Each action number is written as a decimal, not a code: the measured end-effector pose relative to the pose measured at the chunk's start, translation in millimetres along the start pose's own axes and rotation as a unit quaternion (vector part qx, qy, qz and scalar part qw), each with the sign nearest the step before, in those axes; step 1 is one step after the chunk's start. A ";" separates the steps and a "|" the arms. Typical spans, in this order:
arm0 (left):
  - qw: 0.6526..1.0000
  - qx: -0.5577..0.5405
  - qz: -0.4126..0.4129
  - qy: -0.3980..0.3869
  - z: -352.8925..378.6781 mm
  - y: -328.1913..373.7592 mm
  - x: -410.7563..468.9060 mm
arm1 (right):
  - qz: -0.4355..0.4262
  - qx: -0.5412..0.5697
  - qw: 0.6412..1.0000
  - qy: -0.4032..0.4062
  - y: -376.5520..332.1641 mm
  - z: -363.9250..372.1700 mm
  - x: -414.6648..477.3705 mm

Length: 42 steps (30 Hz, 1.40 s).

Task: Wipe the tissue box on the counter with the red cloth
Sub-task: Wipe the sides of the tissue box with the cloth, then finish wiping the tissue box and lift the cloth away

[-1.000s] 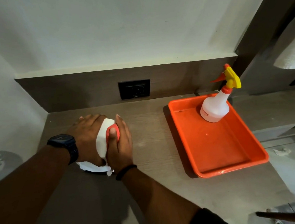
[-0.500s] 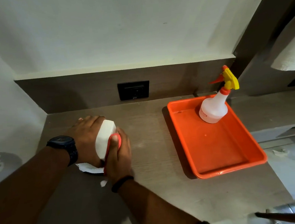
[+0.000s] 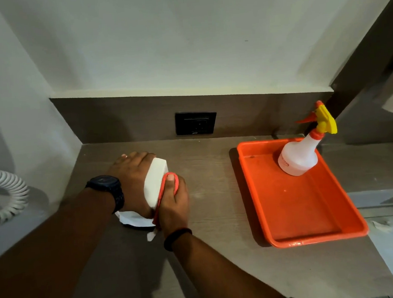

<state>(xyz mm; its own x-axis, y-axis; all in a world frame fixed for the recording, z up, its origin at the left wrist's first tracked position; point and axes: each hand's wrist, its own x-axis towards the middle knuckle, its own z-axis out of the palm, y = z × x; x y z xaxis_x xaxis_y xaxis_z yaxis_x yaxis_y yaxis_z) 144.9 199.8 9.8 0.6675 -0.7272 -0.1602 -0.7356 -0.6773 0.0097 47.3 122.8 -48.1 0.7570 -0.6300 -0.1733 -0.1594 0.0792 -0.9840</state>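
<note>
1. Since a second ago, your right hand point(image 3: 173, 206) has slid the red cloth point(image 3: 164, 190) back toward you along the near-right side of the tissue box point(image 3: 156, 180), so more of the white top now shows beyond your thumb.
2. Your tissue box sits on the counter point(image 3: 213, 194), pinned between both hands: the left hand point(image 3: 132, 177) lies over its far-left side, steadying it, while the right hand presses the cloth against the opposite face.
3. Both hands are closed on something: the left clamps the box, the right grips the cloth, with its thumb laid on top.
4. White tissue point(image 3: 135, 220) pokes out under your left wrist, toward you.
5. Wiping looks well under way. The right side is being covered now; whether the top, the far end and the left side under your palm have been wiped, you cannot tell from this view.
6. Off to the right of your right hand, well apart, an orange tray point(image 3: 315, 237) holds a spray bottle point(image 3: 297, 157), untouched.
</note>
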 end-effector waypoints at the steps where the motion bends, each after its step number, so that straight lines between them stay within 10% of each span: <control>1: 1.000 0.007 0.002 0.009 0.9 0.1 -1.9 | -0.026 0.001 1.000 -0.007 -6.1 -0.4 2.8; 5: 1.000 0.002 -0.018 0.002 1.4 1.2 -3.1 | -0.077 -0.028 0.997 -0.018 -28.2 4.5 33.9; 12: 0.998 -0.034 -0.046 -0.036 -8.1 2.0 -6.6 | 0.077 -0.032 0.996 -0.019 4.3 2.7 24.0; 21: 0.998 -0.042 -0.045 -0.014 -2.9 -0.9 -4.8 | -0.059 -0.042 0.997 -0.015 -20.9 3.4 22.6; 29: 0.998 -0.034 -0.049 -0.035 -6.8 0.5 -4.3 | 0.084 -0.051 0.995 -0.013 -11.4 1.5 23.9; 42: 0.991 -0.060 -0.085 -0.086 -25.6 18.5 -8.9 | 0.113 0.145 0.982 0.042 -66.8 -77.6 42.3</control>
<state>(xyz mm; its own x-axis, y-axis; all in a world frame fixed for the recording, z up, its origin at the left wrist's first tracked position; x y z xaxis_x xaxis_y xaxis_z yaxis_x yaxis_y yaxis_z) 128.3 190.9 36.7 0.7435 -0.5782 -0.3361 -0.5880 -0.8045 0.0834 40.8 30.9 13.4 0.6657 -0.6322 -0.3965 -0.1210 0.4328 -0.8933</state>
